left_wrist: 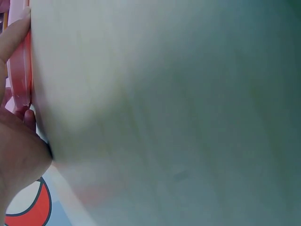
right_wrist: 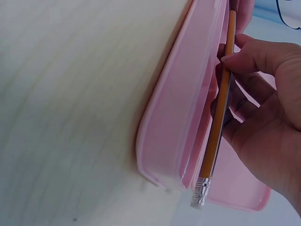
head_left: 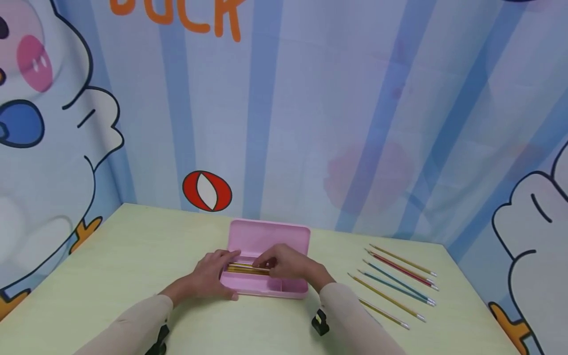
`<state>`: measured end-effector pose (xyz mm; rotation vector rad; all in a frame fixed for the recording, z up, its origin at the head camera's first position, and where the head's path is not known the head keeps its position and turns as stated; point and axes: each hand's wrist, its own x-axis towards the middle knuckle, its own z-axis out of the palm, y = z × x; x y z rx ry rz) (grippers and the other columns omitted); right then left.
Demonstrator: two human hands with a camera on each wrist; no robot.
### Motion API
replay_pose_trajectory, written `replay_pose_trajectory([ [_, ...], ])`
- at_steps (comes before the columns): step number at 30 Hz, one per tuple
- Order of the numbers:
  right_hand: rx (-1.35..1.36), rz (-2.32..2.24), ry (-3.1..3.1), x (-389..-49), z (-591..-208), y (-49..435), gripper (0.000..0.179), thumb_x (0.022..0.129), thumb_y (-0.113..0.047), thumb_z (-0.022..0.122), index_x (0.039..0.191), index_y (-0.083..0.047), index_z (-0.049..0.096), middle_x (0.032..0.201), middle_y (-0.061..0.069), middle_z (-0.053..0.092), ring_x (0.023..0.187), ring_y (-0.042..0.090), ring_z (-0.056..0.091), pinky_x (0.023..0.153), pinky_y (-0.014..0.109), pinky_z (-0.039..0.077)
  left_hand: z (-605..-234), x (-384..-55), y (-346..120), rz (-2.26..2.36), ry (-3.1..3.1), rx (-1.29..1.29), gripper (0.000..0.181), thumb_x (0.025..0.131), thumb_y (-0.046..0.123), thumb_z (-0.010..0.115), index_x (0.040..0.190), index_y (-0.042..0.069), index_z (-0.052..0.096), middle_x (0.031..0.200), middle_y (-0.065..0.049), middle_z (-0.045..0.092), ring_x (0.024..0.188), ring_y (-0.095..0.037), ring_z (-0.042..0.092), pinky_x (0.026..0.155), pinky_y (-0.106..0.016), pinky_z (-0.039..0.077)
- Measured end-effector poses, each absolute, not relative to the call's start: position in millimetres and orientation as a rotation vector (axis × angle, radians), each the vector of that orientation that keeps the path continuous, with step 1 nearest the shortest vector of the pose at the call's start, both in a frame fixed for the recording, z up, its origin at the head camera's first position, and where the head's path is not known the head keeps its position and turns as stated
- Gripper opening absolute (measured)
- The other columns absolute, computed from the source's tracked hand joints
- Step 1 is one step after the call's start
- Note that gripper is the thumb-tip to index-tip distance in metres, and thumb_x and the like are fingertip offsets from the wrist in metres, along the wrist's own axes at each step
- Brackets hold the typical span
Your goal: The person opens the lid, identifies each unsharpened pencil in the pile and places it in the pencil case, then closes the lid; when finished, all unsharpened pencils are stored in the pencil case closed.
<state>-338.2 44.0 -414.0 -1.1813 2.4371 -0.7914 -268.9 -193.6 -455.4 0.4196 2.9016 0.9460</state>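
A pink pencil case (head_left: 253, 283) stands with its lid (head_left: 270, 239) raised at the back. Several yellow pencils (head_left: 239, 269) lie lengthwise in its long compartment. At the case's left end, my left hand (head_left: 208, 276) holds it, with the thumb along the front wall and the fingers toward the hinge side. My right hand (head_left: 286, 261) is over the middle of the case and pinches a yellow pencil (right_wrist: 217, 122) between thumb and fingers. That pencil's silver ferrule and white eraser point toward the case's right end, close over the rim in the right wrist view.
On the right of the pale table (head_left: 133, 256) lie several loose pencils: yellow ones (head_left: 388, 298), red ones (head_left: 401, 268) and blue ones (head_left: 395, 286). The right forearm overlaps the nearest yellow pencil. A striped blue cloth (head_left: 297, 123) with cartoon figures hangs behind the table.
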Motion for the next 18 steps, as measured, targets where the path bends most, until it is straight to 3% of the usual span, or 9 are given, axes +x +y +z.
replay_pose_trajectory([
  [18,-1.198,-0.727,2.485,-331.0,-409.3,33.1,0.038,0.087,0.009,0.066,0.117,-0.012,0.076,0.104,-0.001,0.076,0.08,0.005,0.058,0.072,0.015,0.048,-453.8,-267.5,-193.5,0.932,2.896,0.399,0.102,0.069,0.037,0.091,0.153,0.015,0.038,0.144,-0.015,0.044,0.128,-0.037,0.039,0.109,-0.063,0.03],
])
